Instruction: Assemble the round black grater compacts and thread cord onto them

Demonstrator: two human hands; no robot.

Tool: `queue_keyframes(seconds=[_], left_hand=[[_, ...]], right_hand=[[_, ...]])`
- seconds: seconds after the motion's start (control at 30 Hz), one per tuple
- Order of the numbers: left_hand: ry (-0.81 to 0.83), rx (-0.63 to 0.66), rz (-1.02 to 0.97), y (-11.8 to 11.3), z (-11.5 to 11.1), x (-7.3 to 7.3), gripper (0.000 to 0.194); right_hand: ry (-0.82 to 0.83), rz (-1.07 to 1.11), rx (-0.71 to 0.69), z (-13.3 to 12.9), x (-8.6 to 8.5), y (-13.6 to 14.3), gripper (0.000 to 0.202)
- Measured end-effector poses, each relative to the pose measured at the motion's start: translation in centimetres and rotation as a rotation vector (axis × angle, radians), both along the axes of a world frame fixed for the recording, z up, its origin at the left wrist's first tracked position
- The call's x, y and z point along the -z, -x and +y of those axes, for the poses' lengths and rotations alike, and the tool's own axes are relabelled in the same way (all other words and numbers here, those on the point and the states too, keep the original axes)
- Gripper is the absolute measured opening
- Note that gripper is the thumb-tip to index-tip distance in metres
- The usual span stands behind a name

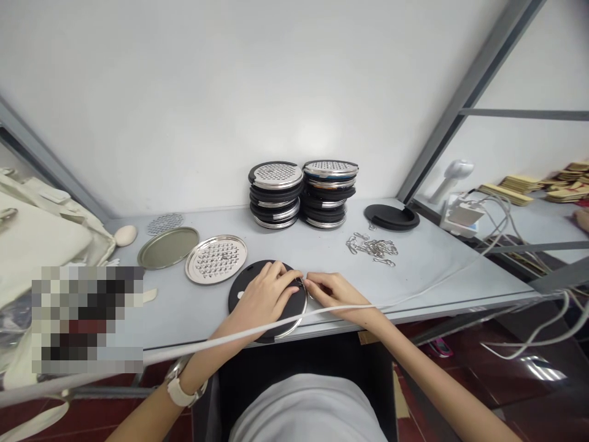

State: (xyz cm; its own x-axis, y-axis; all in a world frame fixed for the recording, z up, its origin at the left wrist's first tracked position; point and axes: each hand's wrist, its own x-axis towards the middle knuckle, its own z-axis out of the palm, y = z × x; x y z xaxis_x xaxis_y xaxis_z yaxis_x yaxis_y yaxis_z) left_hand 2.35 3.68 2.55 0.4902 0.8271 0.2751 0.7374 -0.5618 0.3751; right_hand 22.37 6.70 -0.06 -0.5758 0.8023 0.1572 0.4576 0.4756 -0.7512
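A round black disc [243, 285] with a silver rim lies at the table's front edge. My left hand [271, 288] rests on top of it, fingers bent toward its right edge, where thumb and forefinger pinch a small metal piece [299, 282]. My right hand [334, 293] is closed at the same edge, its fingertips by that metal piece; what they grip is too small to tell. To the left lie a silver grater plate [216, 259] and an olive round lid [168, 247]. Loose metal clips [373, 245] are heaped to the right.
Two stacks of round graters, left [276, 195] and right [329, 194], stand by the wall. A black ring holder [392, 217] lies at the back right. A white cable [414, 293] crosses before my forearms. A cream bag [41, 227] is at the left.
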Motion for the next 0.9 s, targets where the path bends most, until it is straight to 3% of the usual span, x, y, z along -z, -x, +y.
queue_keyframes(seconds=[0.9], left_hand=[[-0.020,0.008,-0.001,-0.04,-0.01,0.00,0.029]], right_hand=[[-0.016,-0.032,0.007,-0.11,-0.04,-0.05,0.038]])
